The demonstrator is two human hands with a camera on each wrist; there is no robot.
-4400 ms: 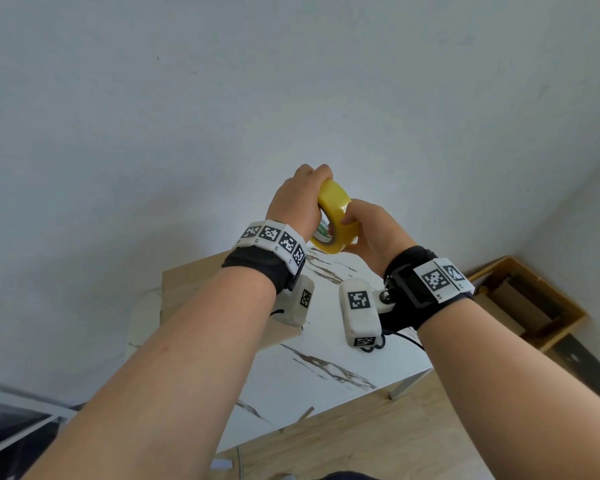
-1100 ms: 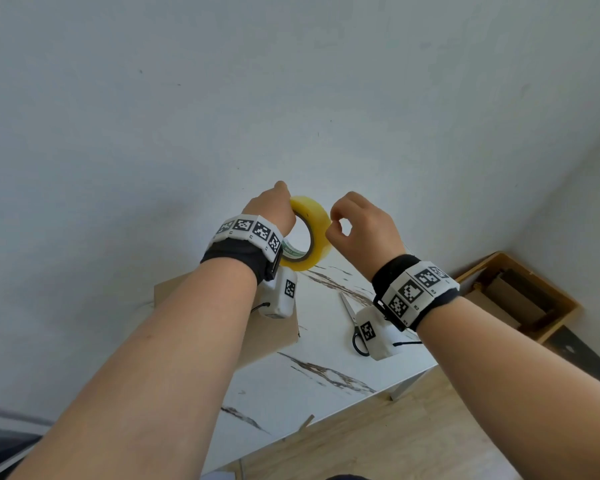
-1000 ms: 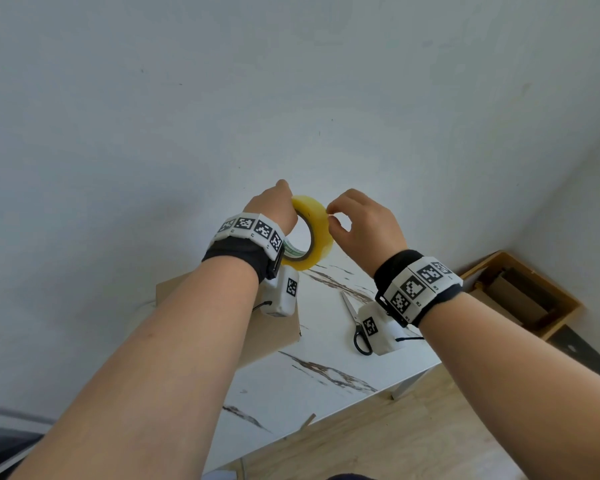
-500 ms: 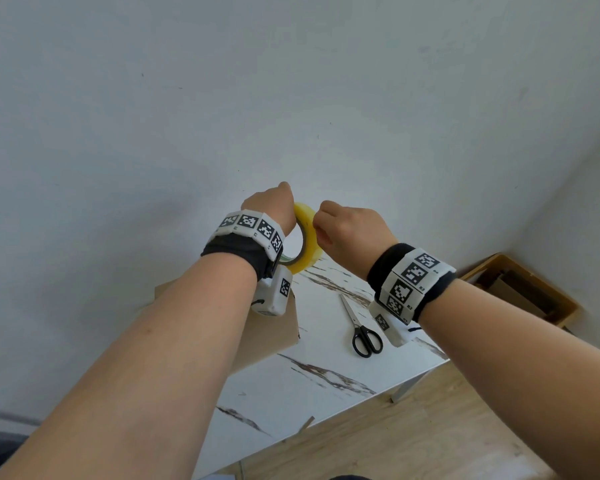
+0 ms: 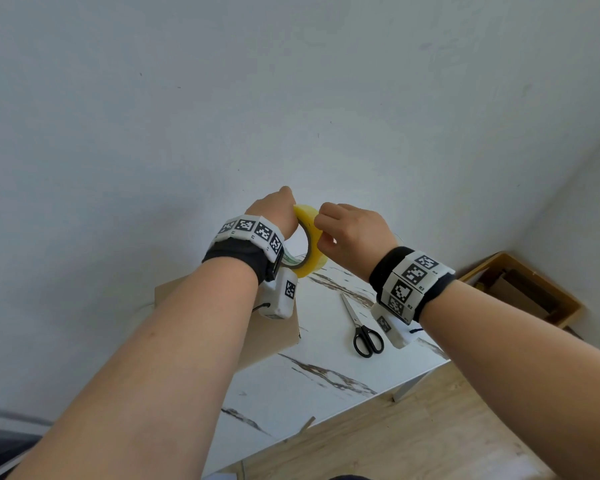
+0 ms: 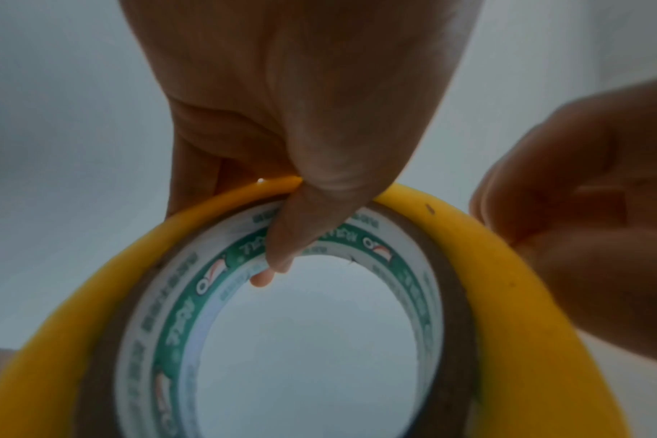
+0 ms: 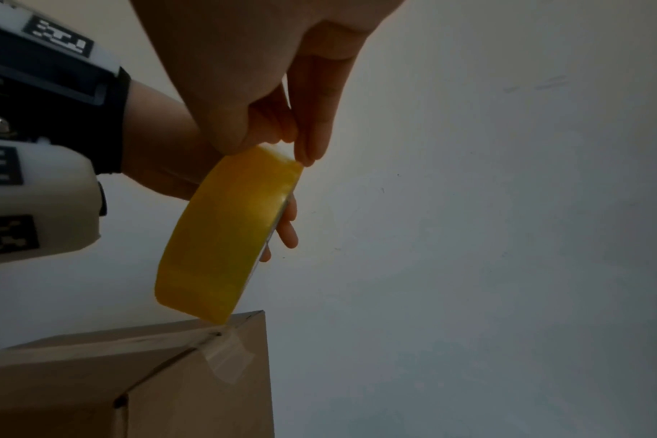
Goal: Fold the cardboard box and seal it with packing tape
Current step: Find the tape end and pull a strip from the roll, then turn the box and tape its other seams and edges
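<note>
I hold a yellow packing tape roll (image 5: 310, 242) up in front of the wall, above the table. My left hand (image 5: 280, 211) grips it at the top, thumb through the printed core (image 6: 240, 260). My right hand (image 5: 326, 233) has curled fingers against the roll's outer face, and its fingertips (image 7: 308, 154) pinch at the roll's top edge (image 7: 278, 157). The brown cardboard box (image 5: 274, 332) stands on the table beneath my left wrist, mostly hidden by my arm. In the right wrist view the cardboard box (image 7: 139, 376) has clear tape over its top seam and down one side.
Black-handled scissors (image 5: 362, 327) lie on the white marbled table (image 5: 312, 382), right of the box. A wooden crate (image 5: 534, 296) with cardboard pieces sits on the floor at the right. A plain wall is close behind the table.
The right hand came back onto the roll's outer face and its fingers curled tighter there. Both hands and the roll sank a little; the left hand's grip stayed.
</note>
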